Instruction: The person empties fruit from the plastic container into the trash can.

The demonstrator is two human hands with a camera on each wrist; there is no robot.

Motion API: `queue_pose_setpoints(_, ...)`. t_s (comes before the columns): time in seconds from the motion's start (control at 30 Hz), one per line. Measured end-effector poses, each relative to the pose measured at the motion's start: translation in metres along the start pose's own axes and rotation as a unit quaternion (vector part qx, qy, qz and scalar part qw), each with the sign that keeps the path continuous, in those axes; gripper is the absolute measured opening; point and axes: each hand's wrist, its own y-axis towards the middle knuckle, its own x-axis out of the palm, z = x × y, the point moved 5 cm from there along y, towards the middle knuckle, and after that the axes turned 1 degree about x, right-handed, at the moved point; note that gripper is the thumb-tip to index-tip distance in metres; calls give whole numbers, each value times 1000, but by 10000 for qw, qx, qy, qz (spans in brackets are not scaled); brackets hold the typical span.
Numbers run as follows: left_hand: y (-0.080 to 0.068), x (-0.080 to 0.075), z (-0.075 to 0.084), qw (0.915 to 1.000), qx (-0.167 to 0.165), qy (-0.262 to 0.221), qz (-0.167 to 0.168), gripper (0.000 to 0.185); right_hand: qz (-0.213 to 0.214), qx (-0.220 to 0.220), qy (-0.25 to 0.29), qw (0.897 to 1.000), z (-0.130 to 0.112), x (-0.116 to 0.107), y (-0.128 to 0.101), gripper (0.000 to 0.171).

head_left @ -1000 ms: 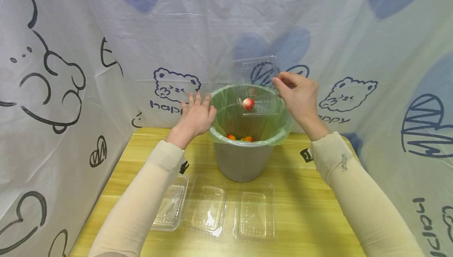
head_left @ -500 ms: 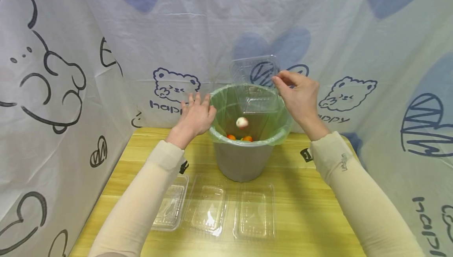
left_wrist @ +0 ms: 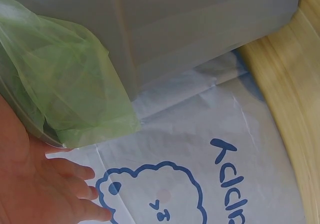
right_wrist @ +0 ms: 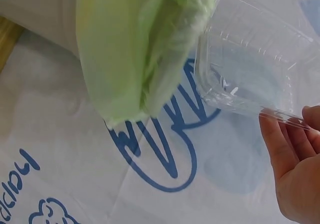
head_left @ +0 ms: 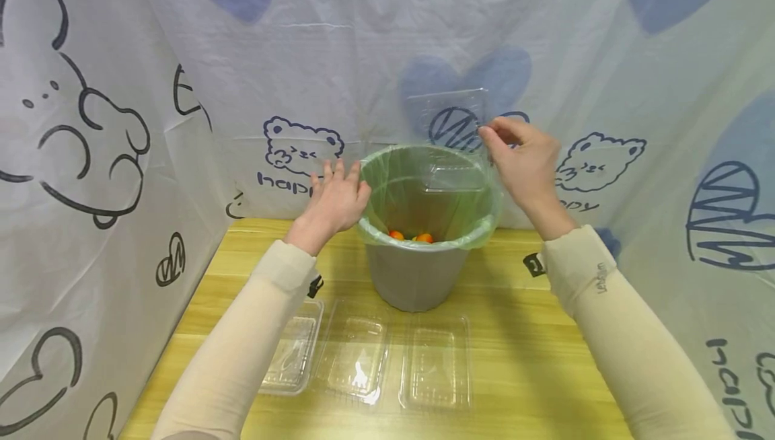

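Note:
Upright on the table, the grey bin point(head_left: 414, 278) wears a pale green bag point(head_left: 484, 228) folded over its rim. My left hand point(head_left: 336, 201) rests against the bin's left rim, fingers straight and spread; in the left wrist view the bag hangs beside the fingers. Above the right side of the bin, my right hand point(head_left: 523, 164) pinches a clear plastic box point(head_left: 454, 179) by its edge. It stands tilted, with nothing visible inside; the right wrist view shows thumb and fingers on the rim. Deep in the bin lie orange-red round fruits point(head_left: 424, 238), partly hidden by the front rim.
Three clear plastic trays lie in a row on the wooden table point(head_left: 514, 359): a left one point(head_left: 293, 349), partly behind my left sleeve, a middle one point(head_left: 354, 352) and a right one point(head_left: 434, 366). A printed white cloth point(head_left: 339, 56) hangs close behind and at both sides.
A red and white round fruit slid out of the tilted plastic box and dropped into the bin, out of sight now. My right hand has shifted slightly right with the box; my left hand stayed.

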Motion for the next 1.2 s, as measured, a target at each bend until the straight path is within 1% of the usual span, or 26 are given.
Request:
queue_pose_setpoints(0.1,1,0,0,10000,-2,-6,8,66,133,138,177,9997,2,-9,3,21)
queue_pose_setpoints(0.27,1,0,0,10000,7,27,20,66,289,505,546,9968,6,-26,6,22)
queue_pose_setpoints(0.43,1,1,0,10000,16,27,6,66,512,664,540,9950,12,-43,4,23)
queue_pose_setpoints(0.53,1,1,0,10000,13,35,7,66,666,712,336,9947,19,-52,3,22)
queue_pose_setpoints(0.7,0,1,-1,10000,28,39,17,66,826,898,286,9921,36,-64,-2,15)
queue_pose_setpoints(0.77,0,1,0,10000,33,37,30,66,836,1046,358,9904,42,-69,-5,13)
queue_pose_setpoints(0.83,0,1,0,10000,34,16,46,66,825,1233,250,9886,48,-74,-8,14)
queue_pose_setpoints(0.9,1,1,-1,10000,35,11,58,66,844,1383,26,9868,54,-79,-11,17)
queue_pose_setpoints(1.0,1,1,-1,10000,31,11,52,66,896,1544,-99,9839,63,-86,-16,14)
queue_pose_setpoints(1.1,1,2,-1,10000,19,46,12,66,1009,1559,23,9826,71,-91,-22,10)
queue_pose_setpoints(1.17,2,2,-1,10000,17,57,-3,66,1078,1601,175,9810,75,-93,-26,11)
queue_pose_setpoints(1.2,2,2,-1,10000,18,67,-9,66,1107,1614,151,9805,77,-95,-28,13)
